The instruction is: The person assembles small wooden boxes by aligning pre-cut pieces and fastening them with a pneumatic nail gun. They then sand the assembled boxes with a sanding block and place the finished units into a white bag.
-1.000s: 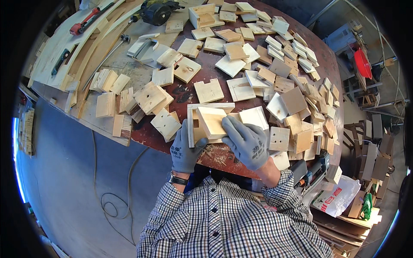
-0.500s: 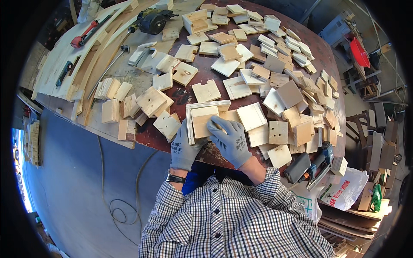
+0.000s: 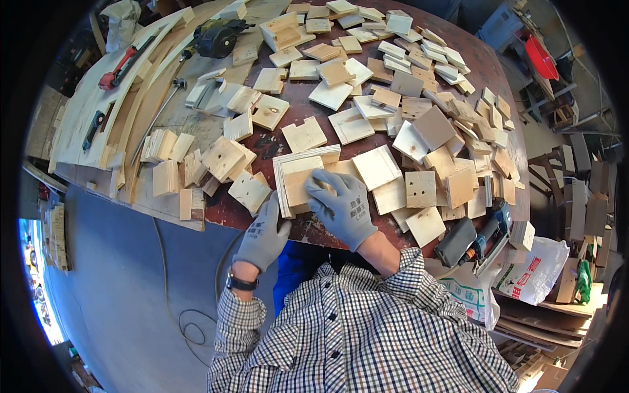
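In front of me at the table's near edge lies an L-shaped corner of plywood strips (image 3: 308, 155), with a small wooden block (image 3: 298, 185) set inside its angle. Grey gloves cover both hands. My right hand (image 3: 344, 208) has its fingers bent over the right side of the block. Just below the corner's lower left end is my left hand (image 3: 262, 234), its fingers stretched up beside the strip and its thumb apart. Whether its fingertips touch the wood I cannot tell. A notched wooden piece (image 3: 304, 135) lies behind the corner.
Many loose wood pieces (image 3: 377, 167) cover the dark red table (image 3: 259, 157) ahead and right. A nail gun (image 3: 485, 239) rests at the right edge. Plywood panels at the left carry a circular saw (image 3: 218, 39), a red-handled tool (image 3: 121, 71) and a hammer (image 3: 167, 98). A cable (image 3: 187, 325) trails over the floor.
My left hand has drawn back down and left from the plywood corner, and its thumb now shows. The right hand stays at the block. The whole view has shifted slightly.
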A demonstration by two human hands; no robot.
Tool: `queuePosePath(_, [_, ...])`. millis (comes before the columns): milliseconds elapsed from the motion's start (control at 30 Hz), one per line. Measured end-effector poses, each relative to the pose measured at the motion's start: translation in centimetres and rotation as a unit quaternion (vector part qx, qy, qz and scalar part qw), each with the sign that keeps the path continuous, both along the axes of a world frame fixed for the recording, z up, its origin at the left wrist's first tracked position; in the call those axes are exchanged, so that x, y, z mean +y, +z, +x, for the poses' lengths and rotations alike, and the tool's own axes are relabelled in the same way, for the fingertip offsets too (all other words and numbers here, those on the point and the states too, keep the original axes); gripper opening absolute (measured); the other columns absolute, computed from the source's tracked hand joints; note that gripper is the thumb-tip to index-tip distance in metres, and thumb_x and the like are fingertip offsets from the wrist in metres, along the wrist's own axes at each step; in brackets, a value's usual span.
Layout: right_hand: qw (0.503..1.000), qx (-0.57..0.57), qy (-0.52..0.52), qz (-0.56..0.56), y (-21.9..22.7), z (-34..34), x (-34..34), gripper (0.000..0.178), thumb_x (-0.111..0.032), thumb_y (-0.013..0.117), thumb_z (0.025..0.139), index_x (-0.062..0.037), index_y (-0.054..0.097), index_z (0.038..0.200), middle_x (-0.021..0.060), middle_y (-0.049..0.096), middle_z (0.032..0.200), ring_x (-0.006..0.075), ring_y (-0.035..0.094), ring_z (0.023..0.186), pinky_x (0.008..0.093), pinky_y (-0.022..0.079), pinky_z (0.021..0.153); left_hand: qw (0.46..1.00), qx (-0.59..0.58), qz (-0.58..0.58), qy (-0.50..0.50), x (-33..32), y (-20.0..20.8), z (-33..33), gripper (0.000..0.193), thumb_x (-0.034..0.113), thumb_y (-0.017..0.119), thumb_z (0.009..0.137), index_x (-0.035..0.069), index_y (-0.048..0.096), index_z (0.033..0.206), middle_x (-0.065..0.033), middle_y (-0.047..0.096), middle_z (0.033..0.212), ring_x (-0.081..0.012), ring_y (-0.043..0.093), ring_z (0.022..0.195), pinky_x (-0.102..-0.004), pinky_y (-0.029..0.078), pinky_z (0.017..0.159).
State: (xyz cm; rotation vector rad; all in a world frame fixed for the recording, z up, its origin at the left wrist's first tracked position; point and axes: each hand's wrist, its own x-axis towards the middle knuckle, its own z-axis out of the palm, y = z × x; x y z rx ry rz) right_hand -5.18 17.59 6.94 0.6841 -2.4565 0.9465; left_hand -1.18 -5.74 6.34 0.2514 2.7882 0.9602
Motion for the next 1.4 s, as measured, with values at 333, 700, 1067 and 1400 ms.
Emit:
queuePosePath(333, [0.904,-0.225,0.100,-0.350,-2.5,1.2,1.2,0.084,-0.001,0.072,0.088,-0.0093,0.037,0.164,0.0155,0.046,0.159,0.0293,0.058,0.135,0.0441,0.050,0.113,0.967,0.205,-0.118,-0.095,2.6,1.0,-4.0,0.065,0.033,0.070,0.100,0.006,0.048,0.155,-0.0220,0.036,0.166,-0.0520,0.023,0.157,-0.0581,0.027,0.128])
queuePosePath(700, [0.969,-0.171,-0.030,-0.174,-5.2,1.5,0.8,0.075,-0.023,0.067,0.086,0.0004,0.044,0.154,0.0263,0.056,0.145,0.0439,0.059,0.127,0.0476,0.048,0.110,0.948,0.221,-0.187,-0.134,2.1,0.4,-4.6,0.065,0.026,0.061,0.103,0.004,0.040,0.161,-0.0241,0.033,0.168,-0.0505,0.024,0.157,-0.0585,0.026,0.129])
queuePosePath(1067, [0.950,-0.265,0.021,-0.161,-4.4,0.4,1.8,0.075,-0.016,0.066,0.084,-0.0048,0.048,0.155,0.0229,0.059,0.143,0.0409,0.056,0.132,0.0463,0.045,0.115,0.938,0.266,-0.190,-0.114,3.0,0.5,-4.6,0.081,0.034,0.083,0.088,0.003,0.048,0.154,-0.0252,0.043,0.162,-0.0492,0.038,0.151,-0.0574,0.035,0.123])
queuePosePath(1400, [0.931,-0.334,0.051,-0.139,-3.2,-0.3,2.5,0.071,-0.006,0.062,0.088,-0.0097,0.046,0.157,0.0229,0.060,0.144,0.0410,0.059,0.132,0.0452,0.046,0.114,0.932,0.286,-0.191,-0.118,2.3,0.5,-4.9,0.079,0.032,0.087,0.082,0.004,0.053,0.149,-0.0252,0.048,0.158,-0.0499,0.040,0.149,-0.0569,0.036,0.123])
